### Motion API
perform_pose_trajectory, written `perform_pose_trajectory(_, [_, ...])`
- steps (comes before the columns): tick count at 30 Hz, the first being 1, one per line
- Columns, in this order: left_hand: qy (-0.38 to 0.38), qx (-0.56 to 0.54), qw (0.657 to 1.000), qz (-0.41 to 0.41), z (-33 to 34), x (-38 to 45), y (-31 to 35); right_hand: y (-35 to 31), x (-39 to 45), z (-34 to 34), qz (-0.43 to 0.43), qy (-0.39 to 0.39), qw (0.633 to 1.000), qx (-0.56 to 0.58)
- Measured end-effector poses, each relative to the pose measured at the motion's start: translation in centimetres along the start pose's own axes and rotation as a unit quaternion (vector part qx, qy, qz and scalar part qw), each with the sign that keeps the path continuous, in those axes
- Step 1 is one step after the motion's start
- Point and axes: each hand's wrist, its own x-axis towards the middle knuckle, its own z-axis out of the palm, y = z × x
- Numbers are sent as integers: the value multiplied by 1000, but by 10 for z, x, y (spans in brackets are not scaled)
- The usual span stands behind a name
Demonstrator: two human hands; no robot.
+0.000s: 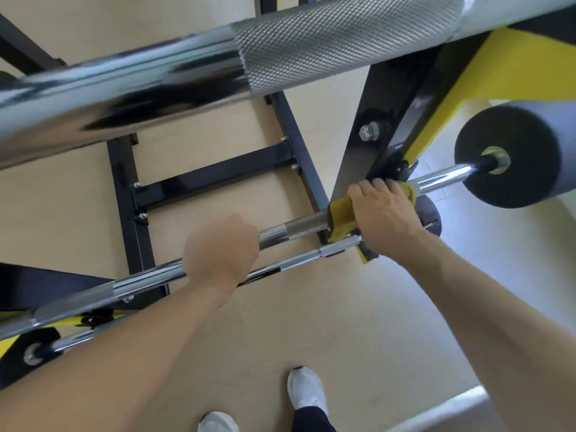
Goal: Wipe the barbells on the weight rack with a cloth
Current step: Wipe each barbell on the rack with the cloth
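Both hands on middle barbell (305,224), wiping at rack upright.
Right hand (381,218) curled over yellow cloth (338,218) wrapped on bar, cloth mostly hidden beneath; left hand (219,252) fisted round bare chrome, fingers out of sight. Blurred upper barbell (218,62) cut off above.

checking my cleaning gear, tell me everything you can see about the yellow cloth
The yellow cloth looks like soft, mustard-coloured fabric, folded or bunched rather than spread flat. It is wrapped over the chrome barbell just right of its knurled section, close to the black rack upright. The right hand grips it against the bar and covers most of it; an edge shows left of the hand, and a bit past the fingers.
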Motion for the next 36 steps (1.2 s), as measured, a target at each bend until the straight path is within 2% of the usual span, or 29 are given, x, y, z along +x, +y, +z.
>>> perform_pose_trajectory(2, [3,0,1000,-1,0,0,0,-40,-2,3,-19,21,999,21])
perform_pose_trajectory(5, [1,-7,1000,11,2,-1,-1,-87,-17,15,-129,55,986,94])
perform_pose_trajectory(8, [14,-25,999,14,4,-1,-2,-53,-13,11,-182,70,975,104])
perform_pose_trajectory(12, [19,-33,999,3,7,-1,-3,16,-6,2,-38,5,998,44])
perform_pose_trajectory(14, [23,-29,999,5,7,-1,-2,0,-5,2,21,16,1000,11])
perform_pose_trajectory(16, [24,-28,999,5,6,-1,-1,-44,-5,0,33,8,999,17])
perform_pose_trajectory(20, [6,-25,1000,8,6,0,-2,-123,-22,12,-116,51,987,99])
perform_pose_trajectory(22, [12,-41,999,22,6,-1,-5,-103,-21,14,-166,73,975,130])
perform_pose_trajectory(23, [16,-48,998,25,6,-2,-5,-80,-18,16,-164,77,975,127])
perform_pose_trajectory(25, [21,-46,998,21,6,-2,-5,-27,-13,17,-92,59,988,109])
perform_pose_trajectory(27, [23,-36,999,18,5,-2,-3,8,-13,16,-7,73,995,62])
perform_pose_trajectory(29, [25,-28,999,18,4,-2,-2,-5,-10,17,73,85,993,30])
perform_pose_trajectory(31, [25,-27,999,17,4,-2,-2,-48,-7,12,107,64,991,44])
perform_pose_trajectory(34, [15,-37,999,23,3,-3,-3,-109,-15,11,1,53,994,100])
perform_pose_trajectory(36, [20,-45,998,36,2,-5,-5,-107,-20,12,-78,71,986,131])
